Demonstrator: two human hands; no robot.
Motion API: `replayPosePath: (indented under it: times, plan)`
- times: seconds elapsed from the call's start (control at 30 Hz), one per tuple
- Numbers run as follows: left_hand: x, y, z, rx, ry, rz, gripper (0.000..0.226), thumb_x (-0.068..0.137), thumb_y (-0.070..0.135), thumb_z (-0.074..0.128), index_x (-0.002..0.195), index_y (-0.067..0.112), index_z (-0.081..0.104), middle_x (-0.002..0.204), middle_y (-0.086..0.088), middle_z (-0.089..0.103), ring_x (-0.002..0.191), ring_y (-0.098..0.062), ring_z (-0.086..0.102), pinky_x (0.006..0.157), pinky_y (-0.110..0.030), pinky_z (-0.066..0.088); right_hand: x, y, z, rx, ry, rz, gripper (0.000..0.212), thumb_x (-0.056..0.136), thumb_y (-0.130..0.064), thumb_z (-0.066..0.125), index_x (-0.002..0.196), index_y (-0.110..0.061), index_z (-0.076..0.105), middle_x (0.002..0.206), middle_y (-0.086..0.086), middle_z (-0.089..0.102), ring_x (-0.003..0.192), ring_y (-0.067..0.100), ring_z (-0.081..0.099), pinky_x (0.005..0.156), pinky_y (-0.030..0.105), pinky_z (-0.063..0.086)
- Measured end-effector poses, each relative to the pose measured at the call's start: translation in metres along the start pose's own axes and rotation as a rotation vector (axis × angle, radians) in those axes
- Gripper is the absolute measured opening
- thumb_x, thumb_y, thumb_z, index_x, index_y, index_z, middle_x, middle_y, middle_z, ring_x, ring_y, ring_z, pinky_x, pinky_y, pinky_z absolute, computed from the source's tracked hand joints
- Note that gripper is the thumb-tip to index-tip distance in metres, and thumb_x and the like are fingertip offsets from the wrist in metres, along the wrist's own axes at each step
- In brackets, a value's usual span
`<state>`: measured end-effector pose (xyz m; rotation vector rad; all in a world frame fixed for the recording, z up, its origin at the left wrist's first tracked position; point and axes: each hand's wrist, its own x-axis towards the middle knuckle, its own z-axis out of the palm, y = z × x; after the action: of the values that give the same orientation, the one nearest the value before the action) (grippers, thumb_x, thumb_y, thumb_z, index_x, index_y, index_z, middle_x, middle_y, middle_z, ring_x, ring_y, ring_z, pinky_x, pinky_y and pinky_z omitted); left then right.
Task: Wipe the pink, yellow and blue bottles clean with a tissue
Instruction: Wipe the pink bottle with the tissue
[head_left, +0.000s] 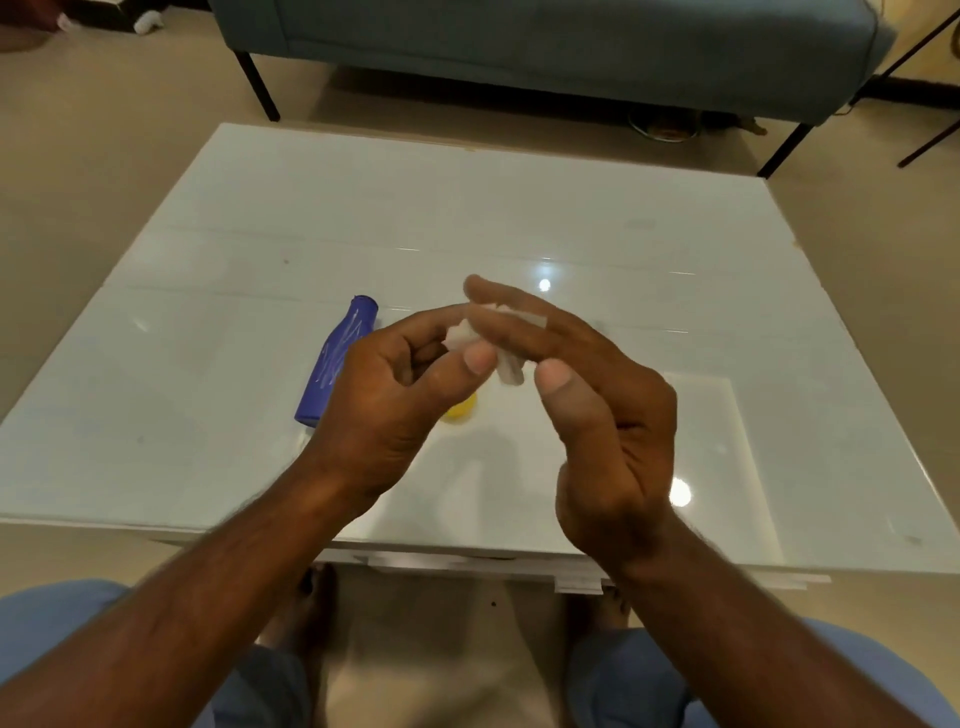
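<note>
A blue bottle (335, 364) with white scribbles lies on its side on the white table (260, 249), left of centre. Only a small part of a yellow bottle (460, 409) shows from under my left hand (395, 395). No pink bottle is in view. Both hands are raised above the table and meet on a crumpled white tissue (470, 332). My left hand pinches the tissue with thumb and curled fingers. My right hand (597, 410) has long, nearly straight fingers laid over the tissue, its thumb just below it.
A grey-blue sofa (545, 47) on black legs stands beyond the table's far edge. Beige floor surrounds the table. My knees in blue trousers and my bare feet are below the near edge. Bright light spots reflect on the glossy tabletop.
</note>
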<state>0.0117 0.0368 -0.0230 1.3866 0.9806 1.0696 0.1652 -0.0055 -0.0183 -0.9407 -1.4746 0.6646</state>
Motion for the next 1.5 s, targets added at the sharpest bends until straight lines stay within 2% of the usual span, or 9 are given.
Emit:
replayPosePath:
  times: [0.13,0.27,0.43,0.57,0.73,0.93,1.03,1.23,1.5]
  plan:
    - [-0.002,0.001,0.003,-0.052,0.045,-0.044,0.08,0.062,0.083,0.07,0.119,0.028,0.071,0.117,0.006,0.076,0.116,-0.02,0.07,0.1,-0.045,0.057,0.009,0.01,-0.003,-0.041,0.093,0.294,0.04,0.105,-0.02,0.045,0.133,-0.007,0.071,0.138,0.002,0.072,0.132,0.007,0.064,0.113,0.026,0.051]
    - [0.0,0.005,0.0,-0.059,0.045,-0.032,0.083,0.07,0.078,0.07,0.124,0.014,0.07,0.118,-0.007,0.075,0.118,-0.029,0.069,0.105,-0.056,0.052,-0.004,-0.001,0.001,-0.037,0.02,-0.071,0.04,0.1,-0.006,0.041,0.131,0.006,0.064,0.141,0.019,0.064,0.137,0.024,0.063,0.113,0.034,0.049]
    - [-0.002,0.004,0.0,-0.015,0.048,-0.045,0.089,0.064,0.083,0.069,0.127,0.02,0.068,0.119,0.004,0.075,0.118,-0.022,0.069,0.102,-0.049,0.055,0.008,0.011,0.001,-0.079,0.092,0.201,0.045,0.104,-0.027,0.044,0.132,-0.006,0.071,0.14,0.006,0.07,0.135,0.01,0.063,0.114,0.031,0.051]
    - [-0.004,0.008,-0.002,-0.025,0.01,-0.002,0.087,0.074,0.076,0.067,0.13,0.009,0.065,0.121,-0.007,0.074,0.119,-0.029,0.068,0.104,-0.056,0.053,-0.003,0.001,0.002,-0.092,-0.006,-0.129,0.044,0.099,-0.01,0.043,0.133,0.008,0.063,0.145,0.022,0.062,0.139,0.026,0.061,0.113,0.037,0.05]
    - [-0.006,0.008,0.0,-0.084,0.07,-0.003,0.083,0.061,0.084,0.071,0.12,0.025,0.07,0.118,0.002,0.074,0.118,-0.026,0.069,0.1,-0.047,0.056,0.008,0.012,0.001,-0.169,0.066,0.225,0.049,0.102,-0.039,0.047,0.139,-0.013,0.067,0.145,0.0,0.067,0.138,0.005,0.059,0.115,0.022,0.047]
    - [-0.004,0.01,0.0,-0.359,0.072,-0.21,0.113,0.043,0.08,0.083,0.135,0.019,0.058,0.126,-0.009,0.072,0.116,-0.031,0.071,0.098,-0.046,0.058,0.002,0.01,0.004,-0.507,-0.193,0.008,0.088,0.089,-0.039,0.081,0.158,-0.004,0.038,0.165,0.013,0.041,0.155,0.021,0.038,0.124,0.02,0.033]
    - [-0.004,0.008,0.003,-0.379,-0.002,-0.25,0.104,0.045,0.075,0.086,0.13,0.021,0.06,0.118,-0.006,0.075,0.111,-0.029,0.073,0.097,-0.045,0.059,0.007,0.015,0.0,-0.571,-0.099,-0.028,0.07,0.093,-0.025,0.08,0.152,-0.004,0.049,0.157,0.013,0.054,0.146,0.021,0.049,0.117,0.014,0.037]
    - [0.008,0.01,-0.015,-0.186,-0.18,-0.224,0.077,0.049,0.076,0.083,0.113,0.034,0.075,0.119,0.002,0.075,0.119,-0.025,0.069,0.105,-0.048,0.054,0.017,0.019,-0.023,-0.559,-0.26,-0.176,0.05,0.098,-0.004,0.073,0.146,0.001,0.057,0.152,0.016,0.059,0.144,0.028,0.056,0.118,0.036,0.048]
    - [0.002,0.0,-0.008,0.057,-0.163,-0.128,0.103,0.05,0.085,0.075,0.133,0.026,0.059,0.121,0.007,0.072,0.117,-0.014,0.067,0.089,-0.025,0.057,0.018,0.019,-0.025,-0.353,-0.086,-0.077,0.033,0.101,0.004,0.064,0.134,0.001,0.068,0.139,0.012,0.069,0.134,0.019,0.064,0.112,0.034,0.054]
